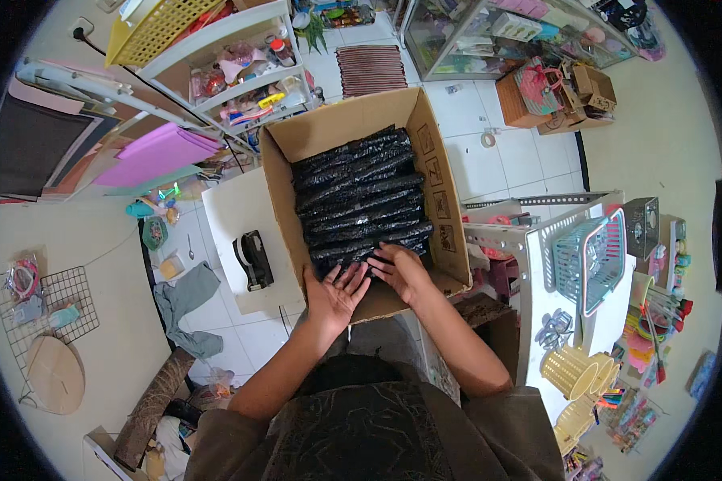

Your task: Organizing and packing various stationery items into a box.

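Observation:
Before me stands an open cardboard box (343, 111) with printed symbols on its right inner wall. Inside it lie several long rolls wrapped in shiny black plastic (361, 192), side by side across the box. My left hand (337, 294) is over the near side of the box, palm up with fingers apart, and holds nothing. My right hand (400, 270) is bent over the nearest black rolls, its fingers spread at their edge. Whether its fingertips touch the plastic I cannot tell. The near part of the box floor is partly hidden by my hands.
Left of the box, a black tape dispenser (253, 260) sits on a white tabletop (225, 210). To the right, a white shelf unit (535, 300) bears a blue plastic basket (589, 261) and yellow baskets (568, 373). A glass display case (451, 48) and a striped mat (371, 71) are beyond.

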{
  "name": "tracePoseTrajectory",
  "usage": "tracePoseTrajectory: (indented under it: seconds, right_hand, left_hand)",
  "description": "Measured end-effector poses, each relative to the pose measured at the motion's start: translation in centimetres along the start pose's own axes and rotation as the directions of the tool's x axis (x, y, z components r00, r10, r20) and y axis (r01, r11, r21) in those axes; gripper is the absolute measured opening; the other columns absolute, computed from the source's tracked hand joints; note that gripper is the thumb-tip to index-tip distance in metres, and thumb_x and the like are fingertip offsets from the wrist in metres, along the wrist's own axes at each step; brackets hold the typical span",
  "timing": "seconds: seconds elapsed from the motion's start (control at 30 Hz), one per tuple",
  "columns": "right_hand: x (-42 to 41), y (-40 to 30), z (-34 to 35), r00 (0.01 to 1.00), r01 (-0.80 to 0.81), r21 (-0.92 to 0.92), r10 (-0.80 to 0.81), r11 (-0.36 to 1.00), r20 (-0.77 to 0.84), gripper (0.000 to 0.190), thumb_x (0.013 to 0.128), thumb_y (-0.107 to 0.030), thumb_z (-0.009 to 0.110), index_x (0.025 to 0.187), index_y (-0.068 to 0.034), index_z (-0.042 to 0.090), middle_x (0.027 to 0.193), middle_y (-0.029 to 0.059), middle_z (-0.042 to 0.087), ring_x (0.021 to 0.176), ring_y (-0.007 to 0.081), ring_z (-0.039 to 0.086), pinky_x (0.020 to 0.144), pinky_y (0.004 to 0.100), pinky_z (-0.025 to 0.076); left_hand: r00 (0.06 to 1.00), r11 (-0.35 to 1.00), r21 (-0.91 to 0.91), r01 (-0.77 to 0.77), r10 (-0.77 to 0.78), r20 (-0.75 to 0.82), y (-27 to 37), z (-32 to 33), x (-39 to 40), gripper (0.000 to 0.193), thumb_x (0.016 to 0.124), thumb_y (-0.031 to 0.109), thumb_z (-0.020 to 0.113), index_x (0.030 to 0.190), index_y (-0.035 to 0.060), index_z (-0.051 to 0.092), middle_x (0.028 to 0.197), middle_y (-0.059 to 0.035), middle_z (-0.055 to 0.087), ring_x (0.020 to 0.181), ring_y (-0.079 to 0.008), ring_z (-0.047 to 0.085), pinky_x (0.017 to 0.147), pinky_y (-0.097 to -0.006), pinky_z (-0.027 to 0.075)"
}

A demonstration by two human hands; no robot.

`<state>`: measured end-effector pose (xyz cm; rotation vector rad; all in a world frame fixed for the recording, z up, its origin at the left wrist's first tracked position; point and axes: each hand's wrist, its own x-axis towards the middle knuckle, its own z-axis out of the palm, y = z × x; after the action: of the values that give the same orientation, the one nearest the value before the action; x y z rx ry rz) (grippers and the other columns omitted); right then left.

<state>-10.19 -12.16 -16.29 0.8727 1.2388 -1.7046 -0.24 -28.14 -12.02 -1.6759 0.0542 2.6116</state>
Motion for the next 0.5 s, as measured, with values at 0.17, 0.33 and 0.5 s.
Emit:
tracePoseTrajectory:
  seconds: [0.17,0.33,0.5]
  right_hand:
    - [-5.3,-1.1,1.7,0.997,0.028,0.165,-0.014,0.986,-0.081,0.063,0.107,-0.03,0.07,0.159,-0.002,0.05,0.164,0.0216,0.05,0.143,0.0354,0.057,0.119,0.0487,0.047]
    - [-13.2,-0.6,2.8,0.735,0.642,-0.178,-0.664,0.746,-0.133,0.051,0.11,-0.024,0.067,0.156,-0.005,0.057,0.158,0.0177,0.06,0.148,0.0342,0.055,0.123,0.0488,0.041]
    - [-23.5,0.5,1.5,0.077,0.632,-0.773,-0.997,0.05,-0.002,0.042,0.107,-0.011,0.067,0.147,0.001,0.062,0.153,0.0251,0.061,0.155,0.0463,0.048,0.127,0.0532,0.038]
  left_hand:
    - [0.996,0.993,0.093,0.078,-0.082,0.043,1.4,0.3,-3.3,0.08,0.116,0.064,0.039,0.168,0.0038,0.028,0.165,-0.0236,0.049,0.151,-0.0394,0.055,0.123,-0.0535,0.049]
    - [0.886,0.664,0.668,-0.336,-0.017,0.462,2.2,2.9,-8.1,0.069,0.117,0.052,0.039,0.168,0.0057,0.039,0.162,-0.0203,0.054,0.153,-0.0339,0.053,0.13,-0.0505,0.036]
    - [0.246,-0.146,0.208,-0.967,-0.33,0.911,-0.2,6.9,-12.4,0.054,0.104,0.017,0.072,0.154,-0.0011,0.059,0.157,-0.0219,0.057,0.15,-0.0359,0.054,0.125,-0.0443,0.04]
